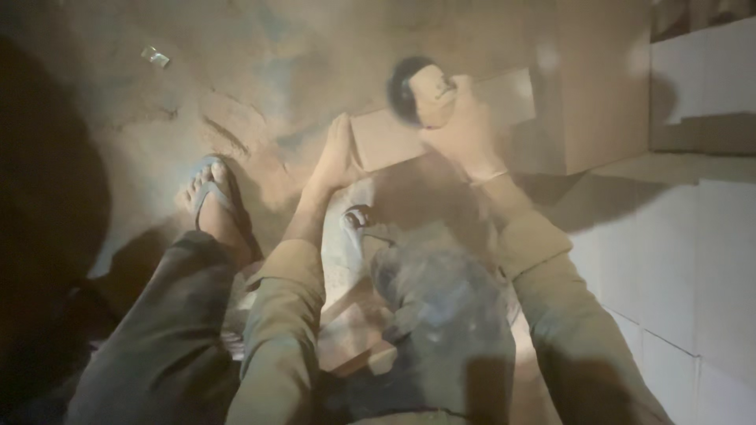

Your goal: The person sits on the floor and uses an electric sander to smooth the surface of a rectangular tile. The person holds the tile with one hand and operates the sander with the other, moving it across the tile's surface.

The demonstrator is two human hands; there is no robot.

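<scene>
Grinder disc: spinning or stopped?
Probably spinning. The disc is a dark blur and dust hazes the air over the tile. The right hand grips the tool; the left hand steadies the tile's end.

tan block (409,130) | flat on dusty floor | grinder (421,93) on top, blurred

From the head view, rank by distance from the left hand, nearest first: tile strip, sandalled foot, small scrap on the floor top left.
1. Tile strip, touching the left hand.
2. Sandalled foot, lower left.
3. Scrap, far upper left.
</scene>
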